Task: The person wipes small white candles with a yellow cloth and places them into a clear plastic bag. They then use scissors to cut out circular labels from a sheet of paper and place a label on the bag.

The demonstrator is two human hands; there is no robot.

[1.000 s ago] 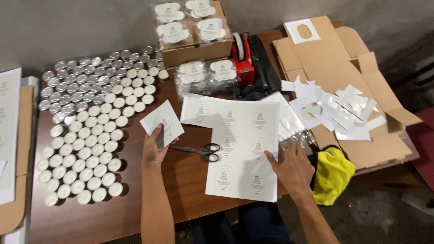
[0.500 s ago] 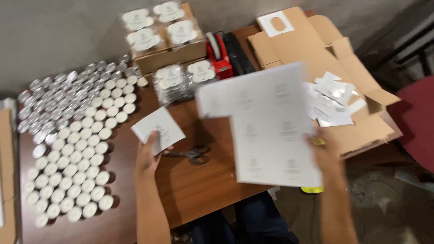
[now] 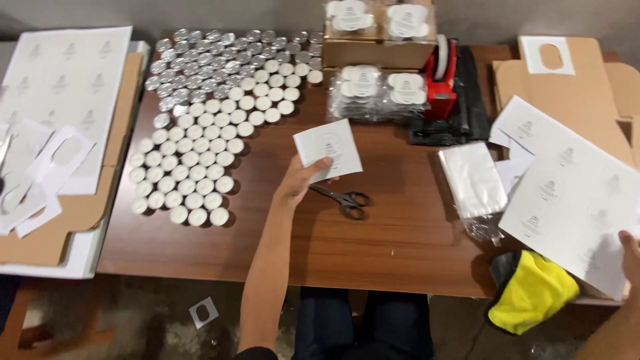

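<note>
— Pinching was how the small label square [image 3: 328, 148] was held: the left hand [image 3: 298, 185] was seen at the centre of the frame, thumb and fingers closed on the square's lower edge, the card lifted just above the brown table [image 3: 373, 247].

— And the big label sheet [image 3: 572, 193]?

— It was gripped at its lower right corner by the right hand [image 3: 630, 257], at the far right edge of the frame. Only part of that hand was shown, but the sheet was plainly held by it, tilted over the flattened cardboard [image 3: 567, 83].

— How was the paper judged to handle?

— Both pieces were judged very light and thin. The small square looked stiff enough to stay flat when held by one edge; the large sheet was expected to sag and crease if taken by a single corner, so a hold along an edge would be safer. A smooth, slightly slippery backing was likely.

— What lay near the left hand?

— Black-handled scissors [image 3: 343, 200] were lying on the table just beside its fingers, untouched. Rows of small white tealight candles [image 3: 193, 170] were spread across the upper left, and a red tape dispenser [image 3: 441, 80] stood at the upper centre.

— Anything lower down?

— A yellow cloth [image 3: 533, 293] was seen at the lower right, below the sheet.
</note>
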